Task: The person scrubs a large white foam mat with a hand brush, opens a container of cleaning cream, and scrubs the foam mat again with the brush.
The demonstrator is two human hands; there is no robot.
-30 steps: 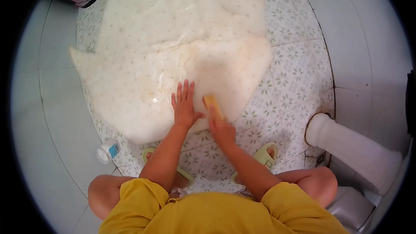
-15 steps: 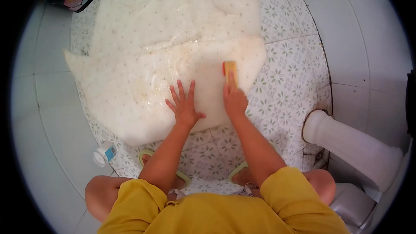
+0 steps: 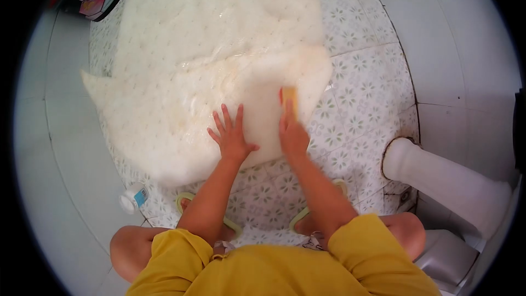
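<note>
A wet, off-white sheet of material (image 3: 159, 104) with small dark specks lies spread over the patterned floor. My left hand (image 3: 233, 138) rests flat on its near part, fingers spread, holding nothing. To the right of it, my right hand (image 3: 293, 134) is wrapped round a yellow brush (image 3: 290, 101) with a red edge, its index finger stretched along the top. The brush is on the sheet near its right edge, slightly blurred. Its underside is hidden.
A white jar (image 3: 133, 198) with a blue label lies at the lower left. A black container (image 3: 97, 1) stands at the upper left. On the right are a white pedestal (image 3: 441, 181) and a grey bin (image 3: 446, 257). Tiled walls (image 3: 71, 126) flank the floor (image 3: 367, 87).
My right hand and the brush have moved right and up the sheet from a second ago, then slightly back down since half a second ago. My left hand has stayed about in place.
</note>
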